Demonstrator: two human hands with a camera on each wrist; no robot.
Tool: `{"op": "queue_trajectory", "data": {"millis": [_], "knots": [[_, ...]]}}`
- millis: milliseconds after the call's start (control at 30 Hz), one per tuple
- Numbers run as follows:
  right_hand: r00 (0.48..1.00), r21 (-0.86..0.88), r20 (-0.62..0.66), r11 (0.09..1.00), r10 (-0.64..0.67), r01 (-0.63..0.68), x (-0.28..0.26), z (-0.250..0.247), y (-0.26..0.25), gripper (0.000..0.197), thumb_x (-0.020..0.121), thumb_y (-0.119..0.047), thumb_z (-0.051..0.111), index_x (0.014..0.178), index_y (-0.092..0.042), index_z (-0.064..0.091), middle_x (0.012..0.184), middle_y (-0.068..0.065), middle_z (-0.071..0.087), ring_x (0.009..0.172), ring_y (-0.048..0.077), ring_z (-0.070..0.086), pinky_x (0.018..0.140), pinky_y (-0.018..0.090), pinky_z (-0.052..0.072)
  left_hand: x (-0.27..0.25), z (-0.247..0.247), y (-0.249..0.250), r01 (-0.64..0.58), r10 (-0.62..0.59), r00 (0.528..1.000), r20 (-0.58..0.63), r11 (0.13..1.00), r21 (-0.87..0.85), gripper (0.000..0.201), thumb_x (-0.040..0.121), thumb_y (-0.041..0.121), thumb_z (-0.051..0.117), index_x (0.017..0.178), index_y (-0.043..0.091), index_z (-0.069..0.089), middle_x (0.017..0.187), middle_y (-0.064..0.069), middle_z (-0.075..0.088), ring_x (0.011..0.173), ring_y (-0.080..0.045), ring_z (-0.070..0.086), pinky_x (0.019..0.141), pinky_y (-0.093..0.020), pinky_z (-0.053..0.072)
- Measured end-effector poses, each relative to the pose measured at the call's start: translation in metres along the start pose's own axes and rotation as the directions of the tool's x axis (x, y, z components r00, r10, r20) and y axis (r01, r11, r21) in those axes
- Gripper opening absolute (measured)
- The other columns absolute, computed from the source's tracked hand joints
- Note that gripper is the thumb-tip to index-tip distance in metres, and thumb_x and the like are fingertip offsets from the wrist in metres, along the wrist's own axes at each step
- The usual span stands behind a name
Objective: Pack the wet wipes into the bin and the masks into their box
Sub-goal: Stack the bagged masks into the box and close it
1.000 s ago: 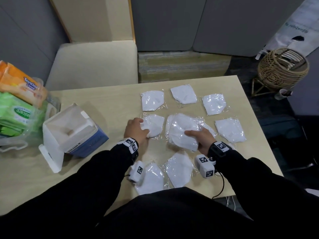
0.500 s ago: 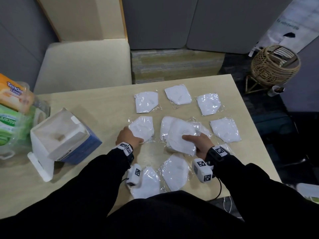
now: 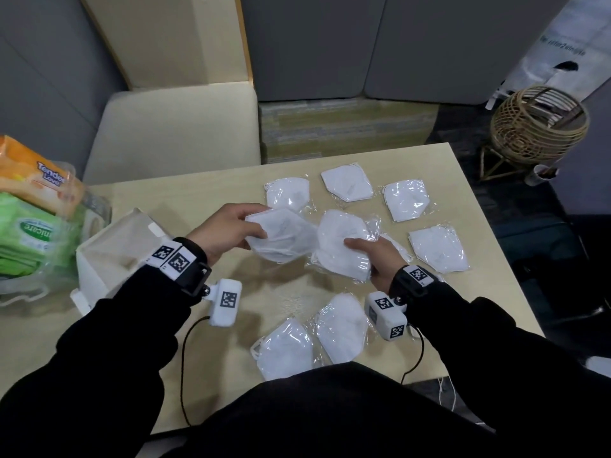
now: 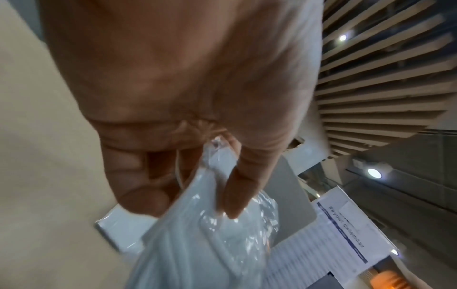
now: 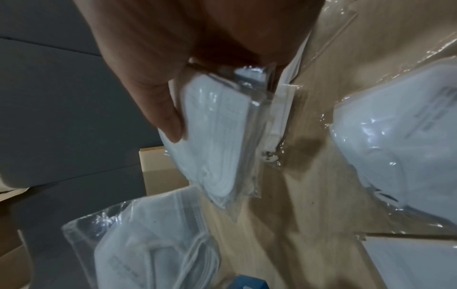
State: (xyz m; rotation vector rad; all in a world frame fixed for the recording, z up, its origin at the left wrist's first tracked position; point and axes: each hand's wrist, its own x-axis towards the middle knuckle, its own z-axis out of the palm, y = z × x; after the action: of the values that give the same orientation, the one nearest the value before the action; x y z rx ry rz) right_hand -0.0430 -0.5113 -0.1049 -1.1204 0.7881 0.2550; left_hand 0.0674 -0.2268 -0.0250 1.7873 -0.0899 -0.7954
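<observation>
The left hand pinches one wrapped mask by its edge, lifted above the table; the right hand is clamped on a small stack at the middle. More masks lie around, far and near. The masks look light and soft, and the film probably slippery, so a grip at the edge seam seems best. The open box stands left, the wipes beyond it in a bin, and a basket on the floor, far right
</observation>
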Motion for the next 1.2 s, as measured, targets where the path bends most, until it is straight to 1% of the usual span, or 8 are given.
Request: {"op": "queue_trajectory", "data": {"millis": [67, 167, 367, 533, 667, 800, 967, 1200], "knots": [[1.000, -0.020, 0.024, 1.000, -0.004, 0.004, -0.003, 0.002, -0.002, 0.045, 0.085, -0.012, 0.080, 0.127, -0.003, 0.065, 0.112, 0.018, 0.077, 0.104, 0.037, 0.074, 0.094, 0.052, 0.059, -0.001, 0.000, 0.010, -0.045, 0.041, 0.996, 0.077, 0.998, 0.043, 0.054, 0.075, -0.001, 0.065, 0.120, 0.025, 0.075, 0.108, -0.002, 0.073, 0.091, -0.014, 0.064, 0.078, -0.032, 0.054], [0.997, 0.001, 0.077, 1.000, -0.003, 0.003, -0.008, 0.005, -0.003, 0.045, 0.089, -0.020, 0.078, 0.130, -0.003, 0.065, 0.117, 0.018, 0.075, 0.107, 0.037, 0.073, 0.087, 0.045, 0.060, 0.004, 0.004, 0.023, -0.102, 0.089, 0.991, 0.102, 0.986, 0.128, 0.049, 0.074, 0.002, 0.075, 0.118, 0.025, 0.072, 0.081, -0.004, 0.059, 0.076, -0.015, 0.056, 0.067, -0.028, 0.048], [0.979, 0.056, 0.204, 0.998, -0.023, 0.012, -0.025, 0.019, -0.007, 0.055, 0.096, -0.052, 0.062, 0.133, -0.011, 0.066, 0.127, 0.014, 0.072, 0.118, 0.032, 0.069, 0.102, 0.048, 0.053, 0.021, 0.042, 0.025, -0.156, 0.191, 0.980, -0.061, 0.919, 0.363, 0.039, 0.073, 0.004, 0.085, 0.102, 0.027, 0.074, 0.071, 0.015, 0.062, 0.065, -0.007, 0.058, 0.066, -0.026, 0.051], [0.969, -0.067, 0.223, 0.990, -0.103, 0.120, -0.028, 0.020, 0.000, 0.048, 0.088, -0.019, 0.078, 0.132, -0.005, 0.063, 0.119, 0.014, 0.076, 0.111, 0.033, 0.073, 0.098, 0.047, 0.056, 0.028, 0.073, 0.013, -0.190, 0.272, 0.949, -0.157, 0.895, 0.403, 0.042, 0.066, 0.008, 0.090, 0.101, 0.029, 0.077, 0.082, 0.010, 0.063, 0.072, -0.008, 0.058, 0.075, -0.020, 0.050], [0.977, -0.082, 0.183, 0.989, -0.108, 0.125, -0.020, 0.014, 0.008, 0.053, 0.082, -0.011, 0.083, 0.131, -0.007, 0.063, 0.117, 0.013, 0.076, 0.106, 0.032, 0.075, 0.093, 0.047, 0.060, 0.033, 0.078, 0.002, -0.148, 0.210, 0.960, -0.187, 0.943, 0.298, 0.053, 0.066, 0.014, 0.092, 0.112, 0.029, 0.071, 0.088, 0.005, 0.064, 0.074, -0.010, 0.059, 0.080, -0.030, 0.058], [0.974, -0.040, 0.153, 0.984, -0.165, 0.173, -0.015, 0.011, 0.010, 0.049, 0.085, -0.007, 0.080, 0.131, -0.005, 0.064, 0.119, 0.015, 0.076, 0.109, 0.032, 0.074, 0.095, 0.046, 0.058, 0.043, 0.077, -0.016, 0.035, -0.016, 0.994, -0.109, 0.984, 0.175, 0.084, 0.072, 0.037, 0.093, 0.144, 0.031, 0.049, 0.121, 0.004, 0.060, 0.102, -0.014, 0.065, 0.089, -0.035, 0.056], [0.970, 0.018, 0.122, 0.977, -0.211, 0.211, -0.012, 0.020, 0.010, 0.046, 0.085, -0.011, 0.081, 0.128, -0.005, 0.066, 0.118, 0.016, 0.076, 0.110, 0.033, 0.073, 0.095, 0.045, 0.058, 0.043, 0.102, -0.032, 0.197, -0.189, 0.980, 0.057, 0.944, -0.264, 0.041, 0.098, 0.022, 0.069, 0.137, 0.017, 0.058, 0.122, -0.009, 0.074, 0.110, -0.032, 0.072, 0.096, -0.053, 0.057], [0.964, -0.056, 0.091, 0.965, -0.250, 0.255, -0.002, 0.026, 0.016, 0.058, 0.074, -0.011, 0.091, 0.126, -0.009, 0.066, 0.115, 0.014, 0.077, 0.109, 0.034, 0.074, 0.095, 0.049, 0.059, 0.055, 0.116, -0.053, 0.120, -0.163, 0.985, -0.061, 0.891, -0.439, 0.052, 0.093, 0.020, 0.066, 0.143, 0.022, 0.053, 0.128, -0.008, 0.072, 0.115, -0.029, 0.070, 0.096, -0.045, 0.058]]}}
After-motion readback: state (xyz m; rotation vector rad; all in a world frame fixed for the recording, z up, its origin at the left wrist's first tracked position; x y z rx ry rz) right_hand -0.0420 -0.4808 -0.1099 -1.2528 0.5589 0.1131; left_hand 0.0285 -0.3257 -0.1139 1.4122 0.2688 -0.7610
